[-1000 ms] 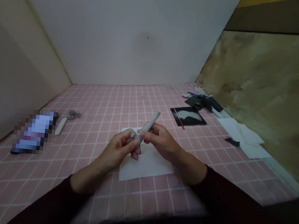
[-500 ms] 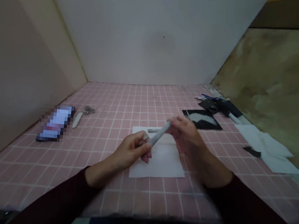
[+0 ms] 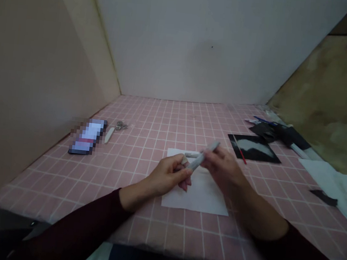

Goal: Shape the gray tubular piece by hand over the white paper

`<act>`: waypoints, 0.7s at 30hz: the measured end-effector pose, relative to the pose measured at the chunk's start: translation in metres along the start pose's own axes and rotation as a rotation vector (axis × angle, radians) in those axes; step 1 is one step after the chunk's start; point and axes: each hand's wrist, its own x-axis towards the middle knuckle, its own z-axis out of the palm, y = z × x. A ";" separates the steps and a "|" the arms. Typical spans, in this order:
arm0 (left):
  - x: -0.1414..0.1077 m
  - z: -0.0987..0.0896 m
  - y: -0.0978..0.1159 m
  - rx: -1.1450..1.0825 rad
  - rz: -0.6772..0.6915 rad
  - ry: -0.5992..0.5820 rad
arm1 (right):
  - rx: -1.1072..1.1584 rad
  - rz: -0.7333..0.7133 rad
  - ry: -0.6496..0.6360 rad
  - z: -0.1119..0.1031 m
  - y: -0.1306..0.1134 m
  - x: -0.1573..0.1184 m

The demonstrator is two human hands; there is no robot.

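A slim grey tube, seemingly rolled paper [image 3: 197,160], is held at a slant above a white sheet of paper [image 3: 196,196]. My left hand [image 3: 172,172] grips its lower end between thumb and fingers. Near the upper end, my right hand [image 3: 223,168] has its fingers closed about the tube, slightly blurred, with the tip sticking out past them. Behind the tube, a second short grey roll [image 3: 191,154] lies on the far edge of the white sheet, partly covered.
On the left lie a phone [image 3: 89,135], a pale flat stick [image 3: 109,135] and scissors [image 3: 121,125]. To the right are a black sheet with a white patch [image 3: 254,148], a red thin stick [image 3: 242,156], dark scraps [image 3: 264,131], white paper [image 3: 335,180] and a black strip [image 3: 324,197].
My view has turned left, so everything appears shifted right. My right hand has slid down from the tube's upper tip, which now shows beyond the fingers. The left hand keeps its hold.
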 end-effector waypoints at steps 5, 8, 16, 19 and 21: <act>0.000 -0.001 0.001 -0.007 0.019 0.023 | -0.071 0.065 -0.133 0.007 0.007 -0.004; 0.001 0.000 0.000 -0.011 0.003 -0.013 | -0.010 -0.030 0.039 0.000 0.004 0.000; 0.001 -0.001 -0.001 0.019 0.020 0.023 | -0.053 0.080 -0.118 0.007 0.006 -0.003; 0.001 0.000 -0.002 0.017 0.010 -0.004 | -0.002 -0.017 0.051 0.000 0.003 0.000; 0.001 0.000 -0.003 0.025 -0.001 0.012 | -0.024 -0.013 0.031 0.000 0.005 0.000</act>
